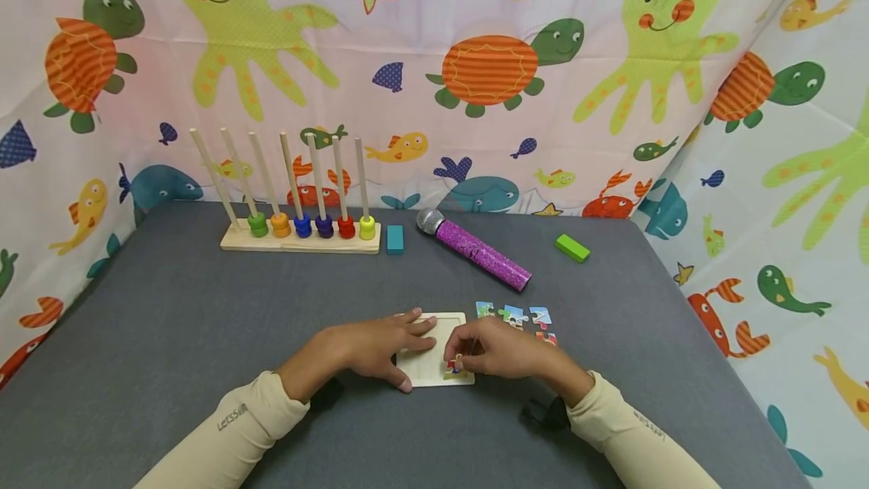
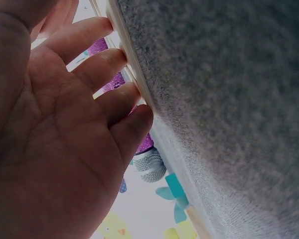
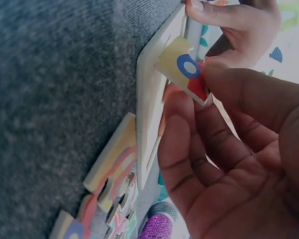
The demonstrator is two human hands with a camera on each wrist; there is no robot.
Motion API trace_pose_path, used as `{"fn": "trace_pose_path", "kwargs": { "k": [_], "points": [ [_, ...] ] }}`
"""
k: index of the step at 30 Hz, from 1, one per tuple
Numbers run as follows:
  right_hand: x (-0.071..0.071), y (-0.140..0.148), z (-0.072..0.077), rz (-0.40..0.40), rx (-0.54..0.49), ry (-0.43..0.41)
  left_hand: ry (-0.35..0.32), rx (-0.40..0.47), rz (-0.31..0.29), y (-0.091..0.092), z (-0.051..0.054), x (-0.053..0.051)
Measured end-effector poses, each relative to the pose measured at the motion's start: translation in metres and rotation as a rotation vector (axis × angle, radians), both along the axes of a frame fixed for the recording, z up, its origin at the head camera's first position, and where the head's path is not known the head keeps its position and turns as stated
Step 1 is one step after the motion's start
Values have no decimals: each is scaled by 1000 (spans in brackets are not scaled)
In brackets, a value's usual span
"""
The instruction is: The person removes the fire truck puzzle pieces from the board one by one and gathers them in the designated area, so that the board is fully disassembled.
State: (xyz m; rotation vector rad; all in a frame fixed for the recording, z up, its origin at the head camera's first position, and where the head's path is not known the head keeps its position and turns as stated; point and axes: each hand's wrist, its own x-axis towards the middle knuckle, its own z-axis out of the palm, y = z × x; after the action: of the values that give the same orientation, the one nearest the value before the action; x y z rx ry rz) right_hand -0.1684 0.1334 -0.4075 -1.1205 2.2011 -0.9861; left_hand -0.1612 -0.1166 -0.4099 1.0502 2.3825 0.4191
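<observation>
A shallow wooden puzzle tray with a raised rim lies on the table in the head view. My left hand rests on its left side, fingers spread over the board and thumb near the front edge. Between thumb and fingers, my right hand pinches a jigsaw piece, yellow with a blue ring and some red. That piece is tilted over the tray's front right corner; whether it touches the board I cannot tell. Right of the tray lie several loose jigsaw pieces, partly hidden by the right hand.
Behind the tray lies a purple glittery microphone. A wooden peg stand with coloured rings is at the back left, beside a teal block. A green block sits at the back right. A printed curtain borders the table.
</observation>
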Motion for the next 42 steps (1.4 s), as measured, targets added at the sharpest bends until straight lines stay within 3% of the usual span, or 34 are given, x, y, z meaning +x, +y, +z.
{"fn": "trace_pose_path", "kwargs": {
  "k": [6, 18, 25, 34, 42],
  "points": [
    [1, 5, 0, -36, -33, 41, 15, -5, -9, -1, -2, 0],
    [4, 37, 9, -214, -38, 66, 6, -9, -11, -1, -3, 1],
    [2, 57, 9, -238, -2, 28, 1, -3, -8, -5, -1, 1],
    [0, 85, 11, -276, 31, 57, 10, 9, -15, -5, -1, 0],
    [2, 102, 1, -267, 10, 50, 15, -20, 0, -6, -5, 4]
  ]
}}
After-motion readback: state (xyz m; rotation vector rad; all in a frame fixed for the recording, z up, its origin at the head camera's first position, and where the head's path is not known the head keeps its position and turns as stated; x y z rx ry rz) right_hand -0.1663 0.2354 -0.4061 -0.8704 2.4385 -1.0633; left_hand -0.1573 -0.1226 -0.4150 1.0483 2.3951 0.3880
